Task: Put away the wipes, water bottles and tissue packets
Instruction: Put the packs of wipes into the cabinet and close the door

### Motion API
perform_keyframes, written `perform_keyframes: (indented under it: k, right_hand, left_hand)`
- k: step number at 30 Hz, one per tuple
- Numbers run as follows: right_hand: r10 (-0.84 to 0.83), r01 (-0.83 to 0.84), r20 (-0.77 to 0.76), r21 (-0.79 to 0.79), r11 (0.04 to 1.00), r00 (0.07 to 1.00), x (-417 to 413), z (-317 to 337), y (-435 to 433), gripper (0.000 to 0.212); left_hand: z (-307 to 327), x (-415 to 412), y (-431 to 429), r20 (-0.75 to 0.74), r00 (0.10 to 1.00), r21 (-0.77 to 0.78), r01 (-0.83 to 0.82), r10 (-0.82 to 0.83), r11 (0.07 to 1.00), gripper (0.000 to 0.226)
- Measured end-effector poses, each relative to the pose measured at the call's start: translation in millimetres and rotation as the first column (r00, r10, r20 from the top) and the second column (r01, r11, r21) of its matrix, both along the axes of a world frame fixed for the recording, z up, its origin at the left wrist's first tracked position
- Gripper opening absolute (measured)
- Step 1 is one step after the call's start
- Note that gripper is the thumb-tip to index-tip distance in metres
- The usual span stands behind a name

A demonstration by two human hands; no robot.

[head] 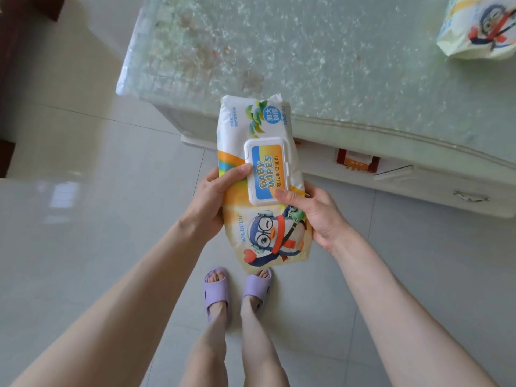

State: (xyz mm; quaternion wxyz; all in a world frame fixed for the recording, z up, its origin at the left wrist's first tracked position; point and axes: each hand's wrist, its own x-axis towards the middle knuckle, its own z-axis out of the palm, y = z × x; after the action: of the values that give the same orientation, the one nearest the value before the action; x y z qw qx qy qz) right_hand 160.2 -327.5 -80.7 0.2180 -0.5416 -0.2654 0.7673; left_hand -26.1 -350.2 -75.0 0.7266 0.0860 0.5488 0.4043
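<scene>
The wipes pack (pixel 268 233) is carried at the centre of the view, clear of every surface, above the tiled floor (pixel 97 219) and just in front of the glass-topped bench (pixel 335 65). The left hand (pixel 215 202) clamps the pack's 9 o'clock edge, thumb on top beside the hinged lid (pixel 266 171). The right hand (pixel 315 216) clamps the 3 o'clock edge, thumb resting on the lid's near corner. Both hands are closed on the pack; neither is free. The two-sided grip probably serves to keep the soft, sagging pack flat and lid-up while it is carried. The long axis of the pack runs from 6 to 12 o'clock. A second wipes pack (pixel 480 26) lies on the bench at 1 o'clock, well apart from the held one, so at least one further wipes item is judged to await storage. No water bottles or tissue packets are in view. The bench front, at 3 o'clock, carries drawer panels with a metal handle (pixel 472 196) and a red-brown fitting (pixel 356 160). Whether any drawer is open cannot be determined, and no contents are visible. No storage container is identifiable, so the destination of the pack cannot be stated.
</scene>
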Motion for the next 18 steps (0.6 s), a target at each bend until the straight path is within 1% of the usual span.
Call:
perform_keyframes:
  k: [5,10,18]
  right_hand:
    - [0.014,-0.014,-0.006,-0.029,0.999,1.000,-7.1,-18.2,-39.4,0.049]
    - [-0.019,0.019,0.007,-0.091,0.996,1.000,-19.9,-29.9,-79.6,0.050]
    - [-0.037,0.044,0.057,-0.115,0.992,0.998,-31.8,-56.1,-108.5,0.050]
  left_hand:
    - [-20.2,-9.4,-40.4,0.005,1.000,-0.025,0.001,-0.001,1.000,0.058]
    - [-35.7,-21.9,-76.5,0.016,1.000,-0.060,0.005,-0.004,0.998,0.057]
    - [-64.4,-33.8,-95.9,0.037,0.997,-0.088,0.072,-0.069,0.993,0.057]
